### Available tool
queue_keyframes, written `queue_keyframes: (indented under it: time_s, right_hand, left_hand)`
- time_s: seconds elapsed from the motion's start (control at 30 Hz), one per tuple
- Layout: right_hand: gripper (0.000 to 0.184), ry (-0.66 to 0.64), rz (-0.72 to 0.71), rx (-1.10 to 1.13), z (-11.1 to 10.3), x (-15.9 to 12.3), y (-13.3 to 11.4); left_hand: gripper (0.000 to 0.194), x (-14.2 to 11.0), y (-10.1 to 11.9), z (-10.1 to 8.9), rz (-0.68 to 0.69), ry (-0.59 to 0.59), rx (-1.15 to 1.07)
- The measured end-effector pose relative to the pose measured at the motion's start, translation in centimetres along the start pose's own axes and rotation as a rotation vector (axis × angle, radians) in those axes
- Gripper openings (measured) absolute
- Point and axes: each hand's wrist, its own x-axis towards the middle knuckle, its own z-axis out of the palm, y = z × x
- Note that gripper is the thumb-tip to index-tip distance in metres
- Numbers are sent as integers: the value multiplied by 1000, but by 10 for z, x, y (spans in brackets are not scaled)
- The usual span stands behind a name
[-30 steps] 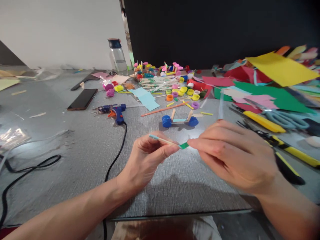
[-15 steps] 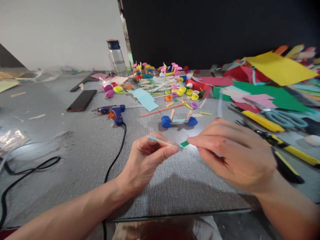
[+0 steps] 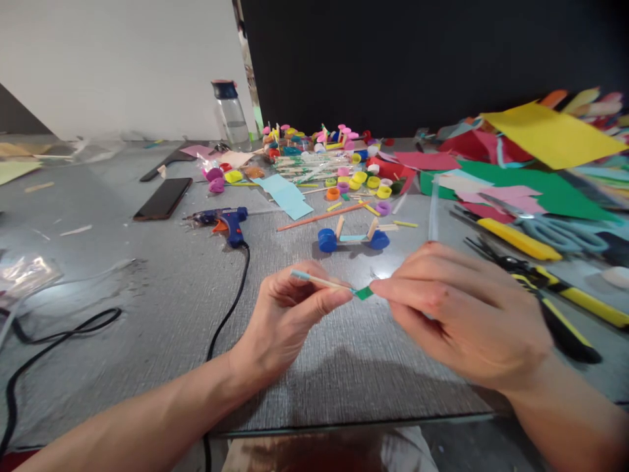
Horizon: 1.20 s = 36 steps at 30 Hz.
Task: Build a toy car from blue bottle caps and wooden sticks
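Between thumb and fingers my left hand [image 3: 289,314] pinches a thin wooden stick [image 3: 322,280] that has light blue ends. At the stick's right end a small green paper piece [image 3: 364,293] seems to touch it. My right hand [image 3: 457,314] holds that green piece at its far edge with thumb and forefinger. Just beyond my hands stands a small model car [image 3: 354,238] with blue bottle-cap wheels, a light blue strip and two upright wooden pieces. Left of it lies a blue glue gun [image 3: 228,223], its black cord running toward me.
A phone [image 3: 163,198] and a water bottle [image 3: 230,115] are at the back left. Coloured caps [image 3: 358,177] and light blue paper [image 3: 285,195] lie behind the car. Pliers [image 3: 550,308], scissors [image 3: 560,233] and a yellow cutter [image 3: 521,239] lie right, before green paper [image 3: 574,190].
My right hand has shifted slightly right and down. The green paper piece has moved down against the stick's right end and shows more of its face. My left hand has barely moved.
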Motion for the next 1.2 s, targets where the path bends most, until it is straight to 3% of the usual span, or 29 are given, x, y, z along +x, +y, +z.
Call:
queue_keyframes:
  time_s: [0.33, 0.53, 0.87, 1.07, 1.2]
  right_hand:
    - [22, -42, -18, 45, -1, -2, 2]
    - [26, 16, 34, 24, 1, -1, 1]
    - [18, -64, -22, 65, -2, -7, 5]
    - [19, -93, 86, -27, -11, -18, 7]
    - [21, -15, 224, -179, -26, -29, 25]
  left_hand:
    - [17, 1, -1, 0, -9, -3, -7]
    - [15, 1, -1, 0, -15, 11, -17]
    - [18, 1, -3, -2, -30, 36, -15]
    - [16, 3, 0, -3, -52, 78, -45]
    - [22, 2, 0, -3, -56, 67, -68]
